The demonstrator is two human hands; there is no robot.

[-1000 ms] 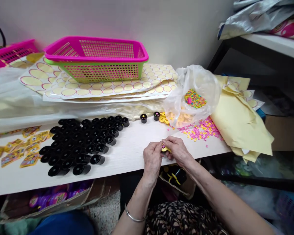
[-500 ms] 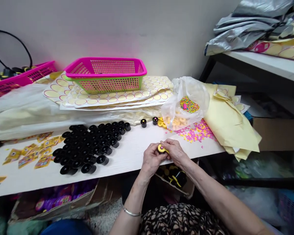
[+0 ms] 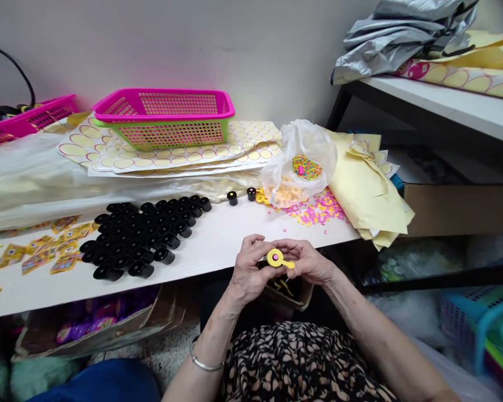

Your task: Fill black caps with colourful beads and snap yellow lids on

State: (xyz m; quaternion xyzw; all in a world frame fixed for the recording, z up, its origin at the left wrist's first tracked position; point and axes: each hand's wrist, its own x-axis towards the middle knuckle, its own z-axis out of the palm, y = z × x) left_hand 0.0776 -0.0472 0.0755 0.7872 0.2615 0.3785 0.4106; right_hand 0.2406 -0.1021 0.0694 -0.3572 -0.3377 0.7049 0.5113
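Note:
A yellow ring-shaped piece with a short handle (image 3: 273,257) sits on a black cup, most of it hidden by fingers, with a pink bead in the ring's middle. My left hand (image 3: 251,269) grips the black cup from the left between thumb and fingers. From the other side my right hand (image 3: 309,262) has its fingers curled at the cup and its thumb by the yellow handle. Several more black cups (image 3: 140,240) stand grouped on the table to the left. Two black cups with beads in their tops (image 3: 232,197) stand beyond my hands.
Behind the cups, a pink and green basket (image 3: 163,134) rests on printed sheets (image 3: 251,148). A clear bag (image 3: 291,148) contains coloured beads; loose pink and yellow beads (image 3: 318,209) lie beside it. Yellow wrappers (image 3: 44,251) lie at left. Below the table edge is an open carton (image 3: 126,324).
The held piece has turned, so its yellow handle now points right and shows clearly. My right fingers have moved off its top to the side. The camera view has shifted slightly.

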